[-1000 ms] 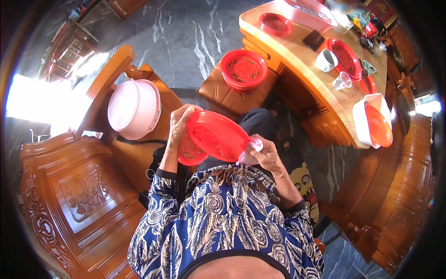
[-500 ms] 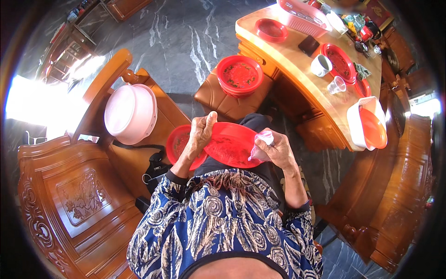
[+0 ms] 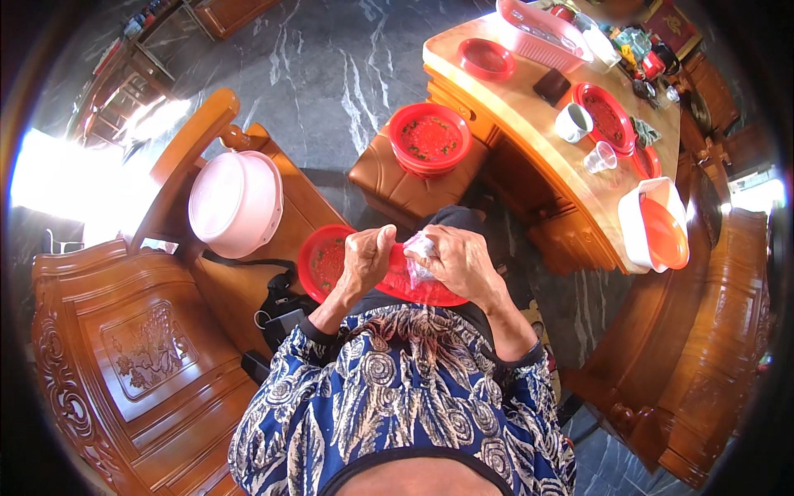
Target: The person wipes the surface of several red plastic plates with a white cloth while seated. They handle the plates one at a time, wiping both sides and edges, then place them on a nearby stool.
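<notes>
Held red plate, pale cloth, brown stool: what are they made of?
Red plate: likely plastic, fairly glossy; smooth, bright red with a pale sheen. Pale cloth: probably thin fabric, matte; bunched in soft folds. Brown stool: leather or imitation, can't tell which; satin cover with creased seams.

Nearer than the brown stool (image 3: 374, 176), the left grip (image 3: 368, 258) and right grip (image 3: 455, 260) cover much of the red plate (image 3: 398, 277), and the right hides some of the crumpled cloth (image 3: 420, 263). A second red plate (image 3: 322, 258), nearer and left of the stool, runs behind the left grip. Right of the stool, the pink basket (image 3: 558, 56) is cut off by the upper edge; the small clutter (image 3: 652, 64) beyond is too blurred to name.
</notes>
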`<state>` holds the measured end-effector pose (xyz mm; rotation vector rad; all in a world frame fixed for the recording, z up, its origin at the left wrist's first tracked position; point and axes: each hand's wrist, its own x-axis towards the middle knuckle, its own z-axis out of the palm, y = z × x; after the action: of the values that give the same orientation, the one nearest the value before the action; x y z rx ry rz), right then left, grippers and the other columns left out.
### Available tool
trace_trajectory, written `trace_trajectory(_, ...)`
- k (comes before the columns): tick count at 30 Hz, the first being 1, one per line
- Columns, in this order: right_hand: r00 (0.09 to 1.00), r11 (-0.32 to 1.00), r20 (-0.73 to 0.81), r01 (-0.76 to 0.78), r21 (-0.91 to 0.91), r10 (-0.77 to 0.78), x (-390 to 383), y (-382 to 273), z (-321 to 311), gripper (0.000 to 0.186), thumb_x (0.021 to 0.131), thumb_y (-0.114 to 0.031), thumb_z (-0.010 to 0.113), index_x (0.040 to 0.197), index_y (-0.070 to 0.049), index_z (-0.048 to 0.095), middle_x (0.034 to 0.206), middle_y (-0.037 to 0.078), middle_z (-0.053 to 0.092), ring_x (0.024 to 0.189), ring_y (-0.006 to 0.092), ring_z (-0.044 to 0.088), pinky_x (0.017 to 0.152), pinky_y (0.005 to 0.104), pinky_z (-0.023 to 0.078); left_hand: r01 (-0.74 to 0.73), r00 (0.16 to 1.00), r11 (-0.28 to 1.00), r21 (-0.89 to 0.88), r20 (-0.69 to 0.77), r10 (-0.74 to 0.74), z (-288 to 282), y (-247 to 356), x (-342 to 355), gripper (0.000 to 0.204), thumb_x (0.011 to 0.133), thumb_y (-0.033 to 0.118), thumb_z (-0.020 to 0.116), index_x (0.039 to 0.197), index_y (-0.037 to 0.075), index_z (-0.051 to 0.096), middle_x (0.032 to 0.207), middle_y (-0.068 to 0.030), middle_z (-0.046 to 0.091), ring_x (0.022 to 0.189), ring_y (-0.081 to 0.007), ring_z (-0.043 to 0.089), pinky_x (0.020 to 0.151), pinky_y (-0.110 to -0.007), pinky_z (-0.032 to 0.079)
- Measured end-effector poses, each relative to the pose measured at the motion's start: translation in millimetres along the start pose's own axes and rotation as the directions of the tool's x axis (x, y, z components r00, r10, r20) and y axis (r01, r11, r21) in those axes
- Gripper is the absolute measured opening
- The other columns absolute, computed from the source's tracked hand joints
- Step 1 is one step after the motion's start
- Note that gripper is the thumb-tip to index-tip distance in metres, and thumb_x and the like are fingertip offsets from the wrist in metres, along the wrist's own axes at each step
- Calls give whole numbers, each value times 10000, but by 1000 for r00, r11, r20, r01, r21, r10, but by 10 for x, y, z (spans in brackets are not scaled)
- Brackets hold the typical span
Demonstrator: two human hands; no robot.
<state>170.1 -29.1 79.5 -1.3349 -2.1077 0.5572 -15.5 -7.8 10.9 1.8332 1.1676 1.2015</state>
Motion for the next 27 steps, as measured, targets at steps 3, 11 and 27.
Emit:
trace_trajectory(3,991,976,15,-130,175,129,-152,92,14,270,852,-287,633,912,-24,629,823,144,659,762,303,644,672,355,502,58,998,995,-79,-34,-61,-24,-84,-61,388,955,193,476,626,-9,447,524,-138,391,439,-264,376,446,-366,329)
trace_trajectory(11,952,758,-41,-215,615,303,-583,394,268,269,897,-272,618,867,-5,623,682,44,597,646,117,575,594,264,450,129,976,944,-304,-128,-175,-50,-459,-206,417,981,214,456,613,20,475,518,-7,385,480,-95,348,459,-291,299)
trace_trajectory(27,947,751,-101,-173,637,303,-642,645,125,208,910,-204,609,818,-18,599,694,-7,534,655,80,508,601,241,419,262,951,923,-281,237,-198,-239,-13,385,445,977,346,461,712,5,568,597,60,469,582,-44,394,509,-251,336)
